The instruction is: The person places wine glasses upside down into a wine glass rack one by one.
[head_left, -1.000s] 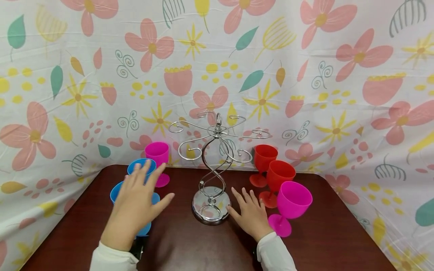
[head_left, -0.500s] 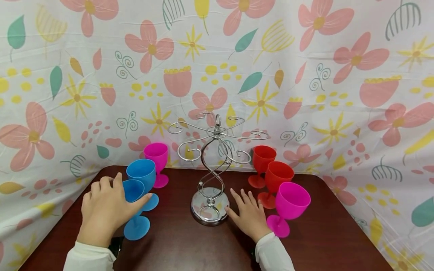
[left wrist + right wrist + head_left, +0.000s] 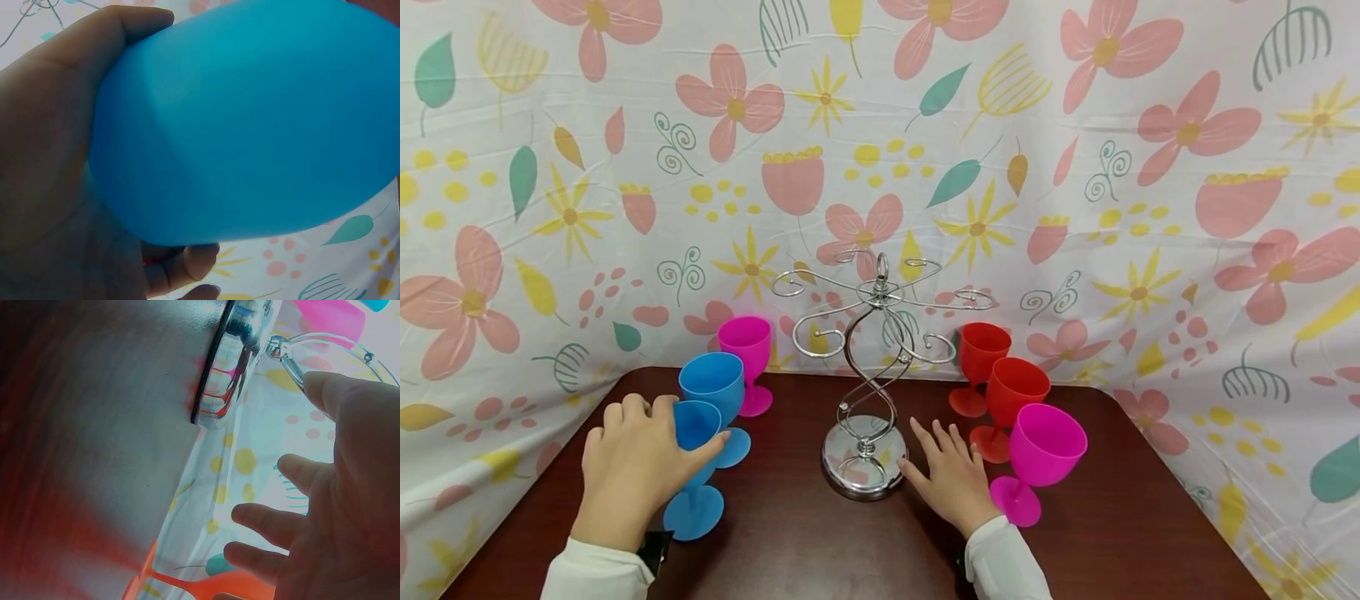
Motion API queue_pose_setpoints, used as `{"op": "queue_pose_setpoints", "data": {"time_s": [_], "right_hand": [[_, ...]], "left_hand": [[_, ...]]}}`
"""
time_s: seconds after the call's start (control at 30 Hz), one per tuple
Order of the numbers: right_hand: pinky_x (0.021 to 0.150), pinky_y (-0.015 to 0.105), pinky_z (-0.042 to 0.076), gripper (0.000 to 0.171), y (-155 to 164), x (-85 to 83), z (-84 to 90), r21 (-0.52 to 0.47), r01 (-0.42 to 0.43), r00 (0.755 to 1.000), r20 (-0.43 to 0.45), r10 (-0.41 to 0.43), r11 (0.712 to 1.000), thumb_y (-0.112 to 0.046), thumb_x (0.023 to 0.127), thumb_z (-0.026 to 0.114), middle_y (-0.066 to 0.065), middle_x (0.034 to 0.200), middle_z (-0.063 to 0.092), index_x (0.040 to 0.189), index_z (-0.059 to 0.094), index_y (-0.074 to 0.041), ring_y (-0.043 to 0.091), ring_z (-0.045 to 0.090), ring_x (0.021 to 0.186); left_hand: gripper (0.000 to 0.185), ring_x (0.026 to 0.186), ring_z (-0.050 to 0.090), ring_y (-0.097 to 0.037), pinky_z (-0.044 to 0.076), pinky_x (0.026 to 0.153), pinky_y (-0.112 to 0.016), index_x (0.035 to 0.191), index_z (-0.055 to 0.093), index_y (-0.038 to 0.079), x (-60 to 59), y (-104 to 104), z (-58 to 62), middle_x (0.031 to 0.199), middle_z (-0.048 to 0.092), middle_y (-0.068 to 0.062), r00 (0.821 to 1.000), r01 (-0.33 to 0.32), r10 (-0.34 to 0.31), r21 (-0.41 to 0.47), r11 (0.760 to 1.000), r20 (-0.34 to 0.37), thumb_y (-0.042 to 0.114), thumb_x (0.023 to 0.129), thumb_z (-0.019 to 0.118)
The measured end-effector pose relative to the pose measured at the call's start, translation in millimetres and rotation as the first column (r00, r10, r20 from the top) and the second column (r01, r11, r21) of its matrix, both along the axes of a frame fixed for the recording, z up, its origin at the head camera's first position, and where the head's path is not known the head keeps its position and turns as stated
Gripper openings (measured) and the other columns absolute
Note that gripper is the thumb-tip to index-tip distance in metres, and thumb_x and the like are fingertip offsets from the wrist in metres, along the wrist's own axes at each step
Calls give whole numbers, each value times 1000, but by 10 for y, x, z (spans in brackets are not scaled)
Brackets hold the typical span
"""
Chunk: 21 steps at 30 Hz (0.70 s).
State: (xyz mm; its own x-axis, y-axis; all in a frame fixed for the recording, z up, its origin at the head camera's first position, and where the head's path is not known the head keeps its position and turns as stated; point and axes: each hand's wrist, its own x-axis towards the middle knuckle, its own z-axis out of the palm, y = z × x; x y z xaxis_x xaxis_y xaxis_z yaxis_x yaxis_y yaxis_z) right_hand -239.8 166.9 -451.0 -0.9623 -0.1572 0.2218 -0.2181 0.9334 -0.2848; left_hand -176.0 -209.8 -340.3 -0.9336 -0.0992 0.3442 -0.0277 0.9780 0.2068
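My left hand (image 3: 632,467) grips the bowl of a blue goblet (image 3: 696,425) at the table's left, fingers and thumb curled round it. The left wrist view is filled by that blue goblet (image 3: 250,119) in my palm. A second blue goblet (image 3: 713,383) stands just behind it, and a pink goblet (image 3: 747,342) further back. My right hand (image 3: 951,479) rests flat and open on the table, its thumb by the round base of a chrome hanging rack (image 3: 865,467). The right wrist view shows the rack base (image 3: 234,362) beyond spread fingers (image 3: 275,525).
Two red goblets (image 3: 1011,387) and a pink goblet (image 3: 1045,446) stand right of my right hand. The dark brown table (image 3: 1112,533) is enclosed by a floral cloth backdrop (image 3: 1075,167) behind and at both sides. The rack's curled arms (image 3: 880,292) hold nothing.
My left hand has gone from hovering open over the blue goblets to wrapping round the nearer one, which now sits slightly lower and nearer. The right hand has stayed put.
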Motion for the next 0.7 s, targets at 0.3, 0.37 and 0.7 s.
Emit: {"op": "queue_pose_setpoints", "data": {"time_s": [0.3, 0.37, 0.7], "right_hand": [[106, 69, 21, 64, 4, 3, 0, 0, -16, 1000, -7, 16, 1000, -56, 92, 58, 16, 148, 43, 147, 45, -27, 43, 30, 139], [105, 69, 22, 63, 7, 9, -5, -2, -23, 1000, -11, 23, 1000, -55, 92, 58, 16, 147, 44, 146, 48, -25, 43, 30, 139], [105, 69, 22, 62, 6, -5, -8, -20, -30, 1000, -9, 30, 999, -53, 92, 59, 17, 146, 45, 145, 48, -24, 43, 30, 139]], "left_hand": [[99, 88, 46, -38, 45, 61, -48, 127, 57, 2, 41, 49, 69, 102, 51, -22, 984, 86, -81, 29, 996, -158, 85, 73, 52], [90, 90, 47, -37, 47, 63, -48, 127, 58, 4, 41, 64, 70, 104, 51, -21, 973, 129, -113, 66, 989, -202, 78, 76, 59], [60, 103, 44, -37, 50, 73, -59, 135, 54, 11, -6, 94, -17, 117, 50, -19, 944, 289, -228, 266, 920, -238, 47, 89, 66]]}}
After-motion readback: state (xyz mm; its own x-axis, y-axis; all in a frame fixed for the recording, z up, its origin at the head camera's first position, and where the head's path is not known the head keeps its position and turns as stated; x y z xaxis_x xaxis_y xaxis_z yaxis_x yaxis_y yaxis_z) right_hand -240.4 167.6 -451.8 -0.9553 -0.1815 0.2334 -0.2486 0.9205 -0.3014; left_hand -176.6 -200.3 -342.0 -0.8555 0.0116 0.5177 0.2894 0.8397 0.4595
